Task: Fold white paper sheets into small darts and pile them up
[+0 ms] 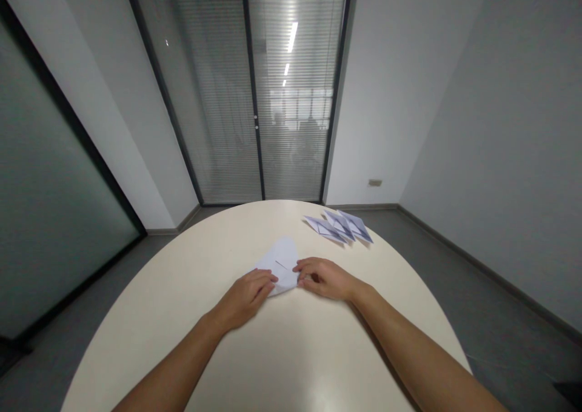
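Note:
A folded sheet of white paper (282, 265) lies on the round table, with a short dark line showing near its middle. At its left lower edge, my left hand (248, 294) has its fingers closed over the paper, pressing it on the tabletop. On the opposite side my right hand (327, 277) pinches the paper's right corner between thumb and fingers. The undersides of both hands are hidden.
Several folded paper pieces (339, 227) overlap near the far right edge of the cream table (182, 285). Beyond the table stand a glass partition with blinds (295, 151) and a white wall with a socket plate (375, 183).

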The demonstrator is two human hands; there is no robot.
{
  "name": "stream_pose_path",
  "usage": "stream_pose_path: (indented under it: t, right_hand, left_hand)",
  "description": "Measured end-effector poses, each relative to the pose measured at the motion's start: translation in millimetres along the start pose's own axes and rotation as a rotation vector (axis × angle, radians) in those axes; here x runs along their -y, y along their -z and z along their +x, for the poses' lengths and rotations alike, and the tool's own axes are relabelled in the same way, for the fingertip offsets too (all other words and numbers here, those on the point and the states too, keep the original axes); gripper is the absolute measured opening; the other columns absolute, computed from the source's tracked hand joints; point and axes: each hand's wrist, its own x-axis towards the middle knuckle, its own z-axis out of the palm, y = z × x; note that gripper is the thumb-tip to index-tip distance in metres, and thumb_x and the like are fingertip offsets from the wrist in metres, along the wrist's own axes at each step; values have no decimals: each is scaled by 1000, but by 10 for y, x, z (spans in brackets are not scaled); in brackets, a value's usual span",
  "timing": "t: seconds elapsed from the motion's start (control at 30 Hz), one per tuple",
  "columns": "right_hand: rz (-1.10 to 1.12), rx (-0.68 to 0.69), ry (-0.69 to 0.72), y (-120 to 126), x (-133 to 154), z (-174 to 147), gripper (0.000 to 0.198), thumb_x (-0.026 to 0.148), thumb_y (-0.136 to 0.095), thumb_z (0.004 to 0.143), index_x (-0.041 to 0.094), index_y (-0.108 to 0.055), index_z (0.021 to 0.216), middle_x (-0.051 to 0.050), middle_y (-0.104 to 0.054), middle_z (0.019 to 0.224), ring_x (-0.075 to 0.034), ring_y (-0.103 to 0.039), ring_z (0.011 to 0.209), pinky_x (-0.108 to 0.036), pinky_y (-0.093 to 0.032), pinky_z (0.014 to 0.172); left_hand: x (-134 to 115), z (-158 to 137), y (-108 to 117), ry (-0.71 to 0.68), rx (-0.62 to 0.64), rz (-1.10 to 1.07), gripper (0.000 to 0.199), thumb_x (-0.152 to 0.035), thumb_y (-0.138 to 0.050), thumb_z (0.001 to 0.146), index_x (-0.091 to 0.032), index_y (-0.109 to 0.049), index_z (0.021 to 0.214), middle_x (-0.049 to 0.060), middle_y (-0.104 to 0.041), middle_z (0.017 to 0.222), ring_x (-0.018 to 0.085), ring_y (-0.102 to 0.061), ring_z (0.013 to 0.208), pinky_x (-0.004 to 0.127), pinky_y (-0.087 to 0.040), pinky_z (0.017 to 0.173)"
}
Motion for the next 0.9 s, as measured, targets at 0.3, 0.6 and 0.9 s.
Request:
stream_pose_path:
  t: [0.3, 0.6, 0.9]
  right_hand:
    - [-16, -5, 9, -21, -12, 15, 24, 31, -50, 98, 22, -72, 96, -7, -73, 113, -23, -63, 112, -36, -47, 98]
    - [-48, -35, 20, -59, 21, 45, 16, 25, -56, 94, 21, -72, 95, -6, -74, 102, -20, -66, 99, -33, -48, 91]
    - [-56, -47, -59, -53, 42, 34, 28, 27, -66, 88, 23, -69, 116, -6, -72, 113, -23, -64, 105, -36, -49, 93]
  left_hand:
    - [-7, 37, -25, 72, -67, 97, 43, -37, -31, 105, -20, -66, 88, 6, -69, 91, 21, -63, 91, 35, -49, 86]
    - [56, 69, -65, 103, -181, 122, 28, -34, -42, 102, -20, -63, 89, 6, -67, 93, 23, -59, 96, 37, -47, 88]
    - [66, 53, -71, 166, -220, 155, 14, -27, -52, 97, -21, -65, 95, 5, -69, 101, 22, -58, 104, 36, -48, 92]
